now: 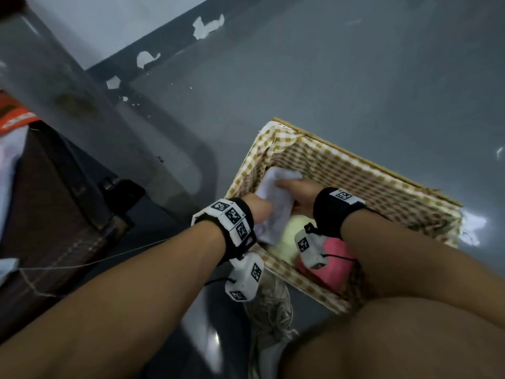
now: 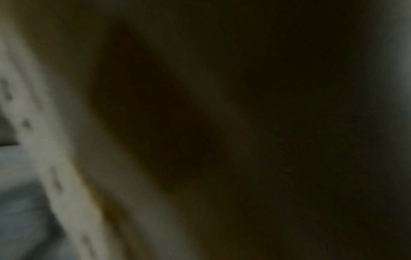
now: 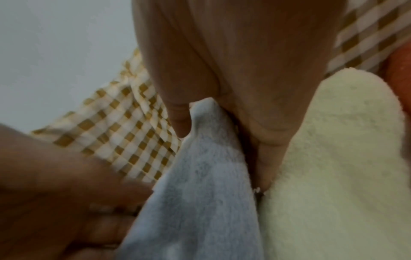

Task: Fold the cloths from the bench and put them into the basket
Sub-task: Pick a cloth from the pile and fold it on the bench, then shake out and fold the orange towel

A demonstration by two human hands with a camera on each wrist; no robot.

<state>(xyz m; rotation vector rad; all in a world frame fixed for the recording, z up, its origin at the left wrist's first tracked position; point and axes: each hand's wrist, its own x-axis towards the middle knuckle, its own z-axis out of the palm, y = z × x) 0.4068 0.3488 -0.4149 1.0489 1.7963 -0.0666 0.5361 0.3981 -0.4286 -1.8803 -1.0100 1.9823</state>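
A wicker basket [image 1: 355, 163] with checked lining [image 3: 124, 126] stands on the grey floor. Inside it, both hands hold a folded white cloth [image 1: 276, 184] upright against the left wall. My left hand [image 1: 259, 207] grips its near left side, fingers hidden behind the cloth. My right hand [image 1: 296, 187] pinches its top edge between thumb and fingers [image 3: 266, 158], as the right wrist view shows on the white cloth [image 3: 200, 193]. A folded yellow cloth [image 1: 289, 236] [image 3: 333, 158] and a pink cloth [image 1: 336, 266] lie beside it. The left wrist view is dark and blurred.
A brown bench [image 1: 54, 201] stands at the left with a white cloth [image 1: 8, 160] and something orange [image 1: 13, 116] on it. A shoe [image 1: 270, 310] and my knee [image 1: 410, 337] are close to the basket's near side. Open grey floor [image 1: 355, 64] lies beyond.
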